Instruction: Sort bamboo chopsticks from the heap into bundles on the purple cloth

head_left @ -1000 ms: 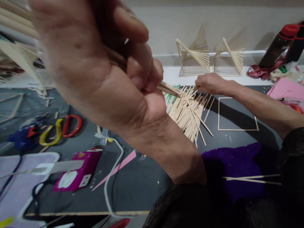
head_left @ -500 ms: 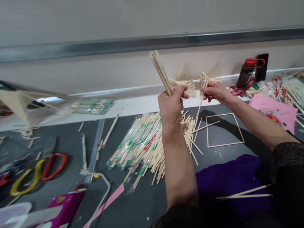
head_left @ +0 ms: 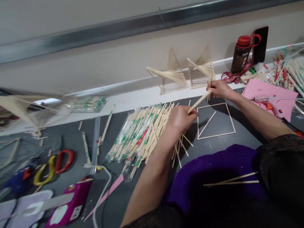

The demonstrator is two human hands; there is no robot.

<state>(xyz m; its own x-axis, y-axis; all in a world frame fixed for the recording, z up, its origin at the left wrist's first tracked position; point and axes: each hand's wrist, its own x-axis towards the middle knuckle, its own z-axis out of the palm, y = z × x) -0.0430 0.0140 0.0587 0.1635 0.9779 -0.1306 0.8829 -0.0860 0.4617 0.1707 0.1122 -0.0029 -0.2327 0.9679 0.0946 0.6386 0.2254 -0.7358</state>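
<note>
A bundle of thin wooden sticks (head_left: pixel 199 102) is gripped in my left hand (head_left: pixel 181 118), its far end tilted up toward my right hand (head_left: pixel 219 89). My right hand pinches a few more sticks (head_left: pixel 209 87) that stand roughly upright by the bundle's tip; whether they touch is unclear. Below the hands, a square frame of sticks (head_left: pixel 217 135) lies flat on the dark table, with one loose stick (head_left: pixel 206 125) slanting inside it. Under and beside my left wrist spreads a pile of loose sticks (head_left: pixel 163 123), next to wrapped chopstick packs (head_left: pixel 133 136).
Two twisted stick structures (head_left: pixel 173 76) stand against the wall near a bottle (head_left: pixel 241 55) and phone (head_left: pixel 260 46). Scissors (head_left: pixel 64 161), a purple box (head_left: pixel 71 202) and a white cable (head_left: pixel 108 177) lie left. Pink sheet (head_left: pixel 268 91) lies right; two sticks rest on purple cloth (head_left: pixel 213 161).
My left hand has lowered and tipped its bundle from upright toward my right hand. The right hand is slightly lower in the scene, nearer the square. The view has shifted.
</note>
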